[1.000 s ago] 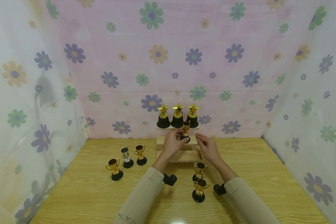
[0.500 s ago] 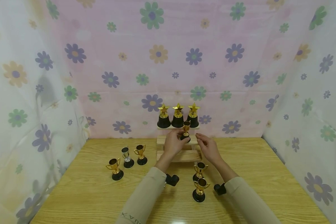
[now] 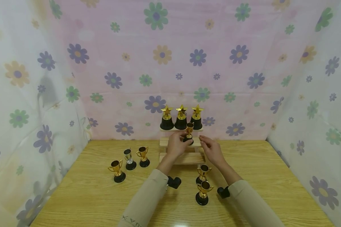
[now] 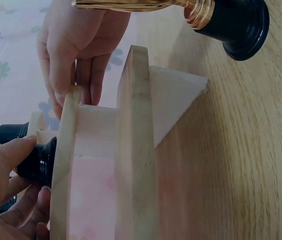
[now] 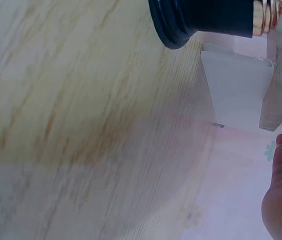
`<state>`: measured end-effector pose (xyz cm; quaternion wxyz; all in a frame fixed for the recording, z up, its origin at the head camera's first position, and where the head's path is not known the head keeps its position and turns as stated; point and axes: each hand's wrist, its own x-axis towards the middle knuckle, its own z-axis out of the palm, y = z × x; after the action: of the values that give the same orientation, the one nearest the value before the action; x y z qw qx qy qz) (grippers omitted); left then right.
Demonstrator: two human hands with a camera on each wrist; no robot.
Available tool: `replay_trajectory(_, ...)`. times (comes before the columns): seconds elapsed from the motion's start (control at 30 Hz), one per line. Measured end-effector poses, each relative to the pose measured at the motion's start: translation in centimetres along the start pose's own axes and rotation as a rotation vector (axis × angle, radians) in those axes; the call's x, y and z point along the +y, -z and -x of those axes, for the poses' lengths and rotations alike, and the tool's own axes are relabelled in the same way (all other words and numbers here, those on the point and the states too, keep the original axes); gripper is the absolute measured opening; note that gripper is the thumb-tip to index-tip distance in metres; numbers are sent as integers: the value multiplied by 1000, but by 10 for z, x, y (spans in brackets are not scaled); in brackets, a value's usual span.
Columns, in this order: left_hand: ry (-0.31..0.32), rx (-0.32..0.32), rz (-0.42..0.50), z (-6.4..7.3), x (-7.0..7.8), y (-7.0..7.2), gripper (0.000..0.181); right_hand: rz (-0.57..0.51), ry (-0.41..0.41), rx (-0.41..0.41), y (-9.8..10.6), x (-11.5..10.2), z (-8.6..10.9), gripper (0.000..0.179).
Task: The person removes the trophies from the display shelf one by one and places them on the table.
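My left hand (image 3: 177,145) holds a small gold trophy cup (image 3: 189,128) by its black base, thumb and fingers on either side. The cup is upright at the middle step of a wooden tiered display stand (image 3: 182,158). In the left wrist view the black base (image 4: 42,162) meets the board. My right hand (image 3: 212,150) is at the right end of that same step; in the left wrist view its fingers (image 4: 61,75) lie on both sides of the board's end. Three gold star trophies (image 3: 181,121) stand in a row on the top step.
On the table's left stand two gold trophy cups, a nearer one (image 3: 117,171) and a farther one (image 3: 143,156), with a silver cup (image 3: 129,159) between them. Two more gold cups, one (image 3: 203,172) behind another (image 3: 203,193), stand between the forearms. Flowered cloth (image 3: 176,63) surrounds the table.
The left forearm has shifted slightly to the right since a second ago. Both hands otherwise keep their places, and the held trophy cup stays at the middle step.
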<state>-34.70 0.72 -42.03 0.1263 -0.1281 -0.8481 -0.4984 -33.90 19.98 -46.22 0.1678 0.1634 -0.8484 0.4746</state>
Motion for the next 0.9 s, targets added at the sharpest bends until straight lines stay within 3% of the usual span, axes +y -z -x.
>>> replay_trajectory(0.57,-2,5,10,4,1,20,36,-15,24,12,0,-2,1,34)
replay_trajectory(0.9,-54,-13,-23,9,5,34,23,-8,41,15,0,1,1,34)
